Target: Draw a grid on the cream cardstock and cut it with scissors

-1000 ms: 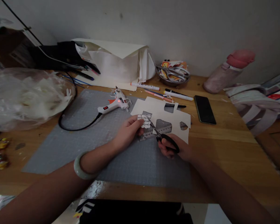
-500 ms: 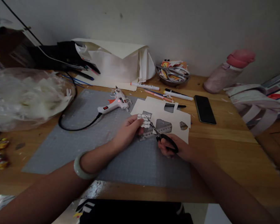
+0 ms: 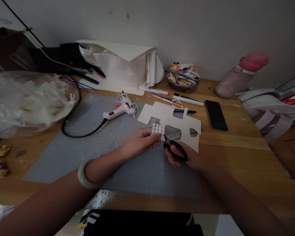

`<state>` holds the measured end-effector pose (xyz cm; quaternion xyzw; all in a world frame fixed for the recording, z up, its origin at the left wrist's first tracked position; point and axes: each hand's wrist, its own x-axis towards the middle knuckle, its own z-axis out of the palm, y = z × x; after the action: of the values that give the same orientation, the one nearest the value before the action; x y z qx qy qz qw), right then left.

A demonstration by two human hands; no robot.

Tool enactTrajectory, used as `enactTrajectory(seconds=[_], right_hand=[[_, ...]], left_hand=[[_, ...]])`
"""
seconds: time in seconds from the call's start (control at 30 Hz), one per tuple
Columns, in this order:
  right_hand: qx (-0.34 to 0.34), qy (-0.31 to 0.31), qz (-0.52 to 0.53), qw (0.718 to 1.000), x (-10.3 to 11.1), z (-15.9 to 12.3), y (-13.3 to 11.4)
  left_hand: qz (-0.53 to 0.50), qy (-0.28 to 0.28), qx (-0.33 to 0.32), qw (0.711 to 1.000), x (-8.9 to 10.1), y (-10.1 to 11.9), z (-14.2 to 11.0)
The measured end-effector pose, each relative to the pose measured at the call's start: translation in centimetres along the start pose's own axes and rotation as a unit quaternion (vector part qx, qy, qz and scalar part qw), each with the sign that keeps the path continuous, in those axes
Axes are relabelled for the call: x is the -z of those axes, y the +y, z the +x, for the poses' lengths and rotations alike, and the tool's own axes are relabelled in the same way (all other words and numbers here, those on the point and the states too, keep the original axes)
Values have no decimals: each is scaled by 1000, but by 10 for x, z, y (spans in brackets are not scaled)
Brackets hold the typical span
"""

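Observation:
Pinched in my left hand is a small white paper cutout with black rounded outlines drawn on it in rows. My right hand grips black-handled scissors, its fingers in the loops. The blades point up and left at the cutout's right edge, partly hidden by the paper. Beneath and behind both hands lies a white paper sheet with several holes cut in it. Through one hole a ruler scale shows.
A grey cutting mat covers the table's middle. A lit glue gun with a black cord rests on it. Around stand markers, a phone, a bowl with scissors, a pink bottle and a plastic bag.
My left hand has shifted slightly right and turned the cutout, bringing it down nearer the scissor handles. The blades now sit at its right edge. My right hand has barely moved.

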<state>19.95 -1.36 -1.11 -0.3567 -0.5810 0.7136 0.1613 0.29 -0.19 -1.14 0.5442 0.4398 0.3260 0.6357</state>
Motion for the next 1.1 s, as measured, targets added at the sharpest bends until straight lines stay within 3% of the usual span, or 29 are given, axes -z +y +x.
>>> enactTrajectory(seconds=[0.3, 1.1], right_hand=[[-3, 0, -19, 1000, 0, 0, -1], [-10, -1, -4, 1000, -1, 1, -2]], left_hand=[[30, -27, -12, 999, -1, 2, 1], [0, -1, 13, 1000, -2, 3, -1]])
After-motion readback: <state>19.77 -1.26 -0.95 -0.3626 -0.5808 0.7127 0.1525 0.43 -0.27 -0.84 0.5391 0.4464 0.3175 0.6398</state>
